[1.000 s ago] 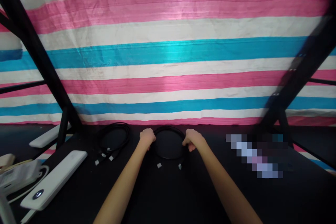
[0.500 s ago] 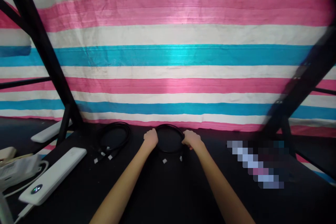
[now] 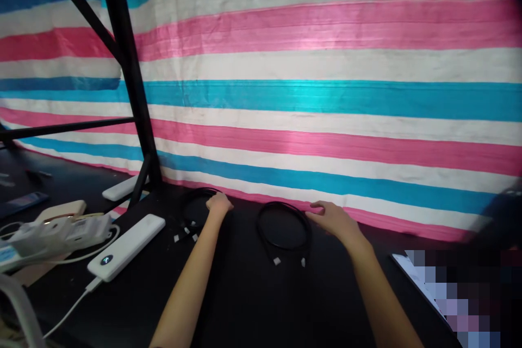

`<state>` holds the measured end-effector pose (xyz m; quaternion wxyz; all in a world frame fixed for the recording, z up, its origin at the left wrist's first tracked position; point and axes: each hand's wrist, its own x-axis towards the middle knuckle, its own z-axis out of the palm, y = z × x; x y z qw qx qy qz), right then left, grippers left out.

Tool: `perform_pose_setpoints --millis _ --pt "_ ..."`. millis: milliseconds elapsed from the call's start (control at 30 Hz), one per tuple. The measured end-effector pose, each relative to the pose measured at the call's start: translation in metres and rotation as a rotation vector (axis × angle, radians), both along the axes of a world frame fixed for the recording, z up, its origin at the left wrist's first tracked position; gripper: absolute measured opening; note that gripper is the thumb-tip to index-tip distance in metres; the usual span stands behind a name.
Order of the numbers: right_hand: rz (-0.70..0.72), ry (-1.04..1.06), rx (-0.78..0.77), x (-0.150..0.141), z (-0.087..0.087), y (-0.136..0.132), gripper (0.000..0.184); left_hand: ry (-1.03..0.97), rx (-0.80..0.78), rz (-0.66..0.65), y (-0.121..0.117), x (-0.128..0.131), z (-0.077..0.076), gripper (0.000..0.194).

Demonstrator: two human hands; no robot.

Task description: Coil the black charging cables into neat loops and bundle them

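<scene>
My left hand (image 3: 220, 203) is closed at the right side of a coiled black cable (image 3: 199, 191) on the left, its fingertips partly hidden. Pale plugs lie at that coil's front. A second coiled black cable (image 3: 258, 224) rests flat on the black tabletop, with two pale plugs at its near side. Just right of this coil is my right hand (image 3: 333, 221), thumb and fingers apart, holding nothing.
On the left lie a white power bank (image 3: 128, 247) with a lit display and a plugged-in cable, and several white chargers (image 3: 81, 231). A black post (image 3: 136, 87) rises behind them. Striped sheeting (image 3: 305, 98) hangs along the back. A pixelated flat device (image 3: 424, 288) lies at right.
My view has turned left. My left hand has left the middle coil and moved to the left coil. My right hand has let go of the middle coil and opened beside it.
</scene>
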<state>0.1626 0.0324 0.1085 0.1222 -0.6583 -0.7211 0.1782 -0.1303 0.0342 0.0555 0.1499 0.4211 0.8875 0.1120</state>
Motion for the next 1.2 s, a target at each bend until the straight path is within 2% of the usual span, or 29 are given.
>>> perform_pose_setpoints --millis 100,200,400,467,567,700,733,767,833,900,1000,1100,1200 --pt "0.03 0.076 0.008 0.0 0.005 -0.005 0.04 -0.093 -0.021 0.003 0.0 -0.017 -0.004 0.038" --pt "0.046 0.125 0.014 0.0 0.008 -0.007 0.04 -0.144 0.016 0.012 0.0 -0.022 -0.001 0.038" --pt "0.065 0.137 0.048 0.001 0.008 -0.008 0.04 -0.182 0.157 0.075 -0.007 -0.024 0.019 0.036" --pt "0.081 0.143 0.082 0.002 0.006 -0.007 0.037 -0.163 0.238 0.113 -0.015 -0.025 0.033 0.036" --pt "0.108 0.151 0.143 0.003 0.004 -0.005 0.034 -0.053 0.417 0.229 -0.036 -0.026 0.063 0.034" --pt "0.11 0.143 0.173 0.004 0.003 -0.005 0.034 0.124 0.688 0.357 -0.083 -0.027 0.11 0.045" --pt "0.114 0.142 0.179 0.004 0.003 -0.005 0.034 0.164 0.776 0.374 -0.096 -0.026 0.12 0.045" --pt "0.119 0.141 0.183 0.003 0.004 -0.006 0.034 0.196 0.961 0.371 -0.11 -0.023 0.129 0.041" --pt "0.135 0.148 0.175 0.0 0.007 -0.009 0.035 0.212 1.266 0.268 -0.135 -0.014 0.14 0.036" --pt "0.167 0.193 0.148 -0.006 0.012 -0.016 0.037 0.116 1.492 0.153 -0.152 0.0 0.147 0.034" --pt "0.236 0.398 0.054 -0.024 0.021 -0.034 0.049 -0.245 1.735 0.034 -0.161 0.025 0.153 0.031" --pt "0.388 0.713 -0.067 -0.046 0.029 -0.058 0.06 -0.652 1.799 -0.105 -0.157 0.052 0.156 0.026" --pt "0.59 0.93 -0.115 -0.063 0.033 -0.079 0.055 -0.823 1.76 -0.238 -0.147 0.074 0.153 0.025"
